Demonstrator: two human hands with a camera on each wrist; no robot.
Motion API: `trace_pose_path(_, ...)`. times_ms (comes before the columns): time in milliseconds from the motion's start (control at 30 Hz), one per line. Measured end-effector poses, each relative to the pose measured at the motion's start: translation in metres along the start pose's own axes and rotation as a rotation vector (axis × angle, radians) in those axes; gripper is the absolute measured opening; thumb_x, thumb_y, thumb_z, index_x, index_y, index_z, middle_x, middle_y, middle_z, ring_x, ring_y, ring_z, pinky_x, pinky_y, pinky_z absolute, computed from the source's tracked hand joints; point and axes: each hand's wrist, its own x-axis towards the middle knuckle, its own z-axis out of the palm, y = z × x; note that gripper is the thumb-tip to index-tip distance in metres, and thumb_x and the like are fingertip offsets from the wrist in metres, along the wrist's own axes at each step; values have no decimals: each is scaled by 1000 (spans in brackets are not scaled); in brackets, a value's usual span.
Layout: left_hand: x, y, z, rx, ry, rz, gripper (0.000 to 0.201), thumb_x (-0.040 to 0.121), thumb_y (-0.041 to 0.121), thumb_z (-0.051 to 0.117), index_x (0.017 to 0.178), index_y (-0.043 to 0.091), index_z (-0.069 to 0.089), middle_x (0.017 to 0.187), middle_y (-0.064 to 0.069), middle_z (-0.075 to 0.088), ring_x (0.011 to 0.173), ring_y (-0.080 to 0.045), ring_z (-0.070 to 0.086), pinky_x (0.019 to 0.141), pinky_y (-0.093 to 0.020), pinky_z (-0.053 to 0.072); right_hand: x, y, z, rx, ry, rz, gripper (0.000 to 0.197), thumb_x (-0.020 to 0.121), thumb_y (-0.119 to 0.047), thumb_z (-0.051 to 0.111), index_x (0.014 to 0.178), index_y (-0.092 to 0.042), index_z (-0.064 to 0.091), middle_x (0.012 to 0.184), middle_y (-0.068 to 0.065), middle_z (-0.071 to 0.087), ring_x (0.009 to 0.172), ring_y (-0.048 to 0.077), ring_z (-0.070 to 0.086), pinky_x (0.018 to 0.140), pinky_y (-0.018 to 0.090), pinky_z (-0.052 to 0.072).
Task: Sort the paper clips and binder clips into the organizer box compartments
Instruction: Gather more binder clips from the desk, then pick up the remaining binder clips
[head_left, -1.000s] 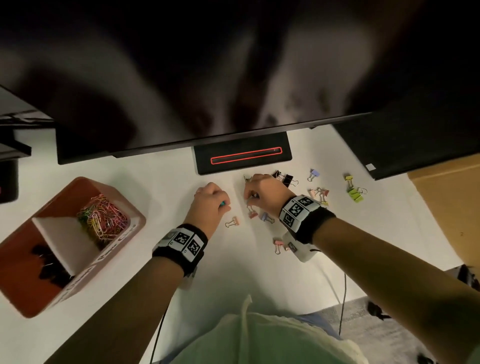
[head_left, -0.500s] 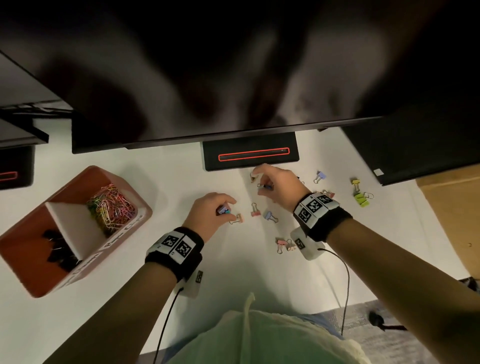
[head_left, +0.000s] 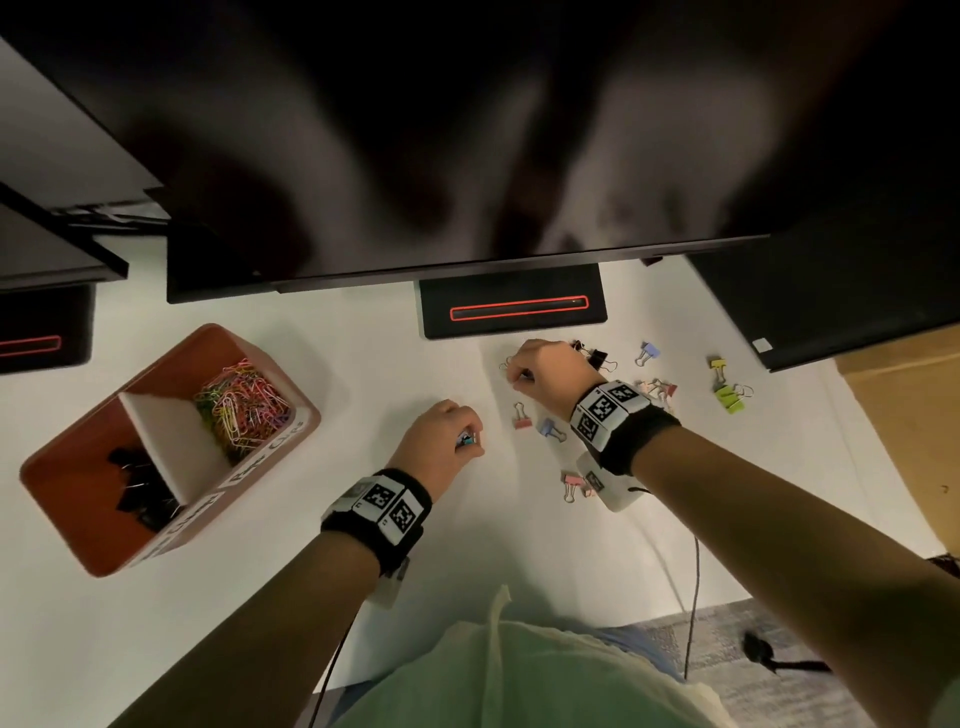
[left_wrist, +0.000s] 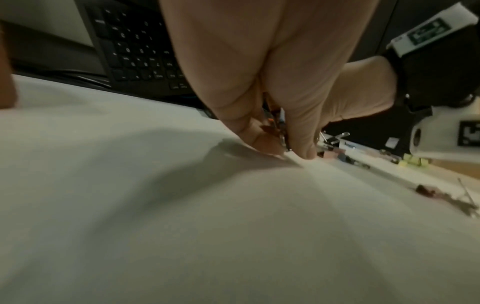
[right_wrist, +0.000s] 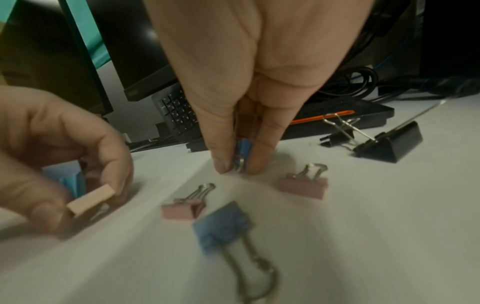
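On counter, mid: peach clip (right_wrist: 91, 200) lay loose beside left hand (head_left: 439, 441) 0.5 s ago; now pinched in its fingers, long axis running left-near to right-far. Right hand (head_left: 545, 371) grips blue clip (right_wrist: 242, 151), upright. Box (head_left: 306, 415) far left; carry next, likely
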Motion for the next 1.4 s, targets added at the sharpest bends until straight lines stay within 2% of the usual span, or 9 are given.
trace_pose_path(133,-30,1,-25,-167,117,-13,17,76,13,73,90,13,64,87,1,65,81,-11,60,76,-17,48,-14,-21,3,64,21,-77,15,89,-12,57,101,-9,66,107,4,61,92,22,62,69,21,50)
trace_pose_path(233,-63,-2,-58,-250,264,-25,18,73,17,76,87,19,64,83,6,66,77,-4,60,68,-6,44,-17,-55,3,60,67,-211,15,87,-13,60,99,-11,68,106,5,64,93,20,61,78,21,46)
trace_pose_path(367,-117,-31,-112,-352,495,-144,22,72,16,77,82,26,60,82,7,67,77,-4,62,72,-15,48,-12,-126,12,160,50,-406,11,81,-7,65,90,-9,71,97,8,67,85,20,62,79,20,44)
trace_pose_path(567,-180,-113,-172,-395,734,-469,17,70,20,77,77,19,62,81,-3,68,77,-23,64,72,-34,56,0,-258,44,235,-10,-646,8,82,-12,65,90,-13,68,95,3,63,84,15,56,80,29,47)
trace_pose_path(667,-190,-128,-184,-580,671,-535,31,81,50,59,84,20,63,94,-12,69,86,-24,65,83,-41,54,9,-307,63,242,-58,-607,20,83,-17,66,102,-9,62,103,11,63,90,19,54,81,28,43)
trace_pose_path(767,-199,-117,-196,-522,636,-495,47,76,74,36,79,35,63,95,2,68,96,-20,63,93,-43,48,13,-324,71,227,-92,-554,29,85,-21,63,111,-9,56,113,12,60,103,25,55,90,34,45)
trace_pose_path(967,-184,-74,-184,-338,559,-202,30,94,44,40,103,25,62,100,5,63,96,-9,58,83,-27,44,-16,-250,49,247,38,-554,16,87,-23,61,100,-14,64,102,3,59,85,13,55,83,28,50)
trace_pose_path(1133,-134,-43,-136,-271,320,-24,24,88,27,58,113,25,58,113,8,52,106,-6,54,87,-20,45,-51,-120,16,105,118,-291,21,85,-24,64,106,-22,63,102,0,57,69,5,50,74,27,51)
trace_pose_path(1400,-40,10,-45,7,28,156,44,85,20,60,125,31,47,129,5,40,114,-12,47,102,-31,41,-117,24,2,-52,-221,-3,52,78,-38,70,126,-36,50,123,-2,45,112,10,46,99,27,41)
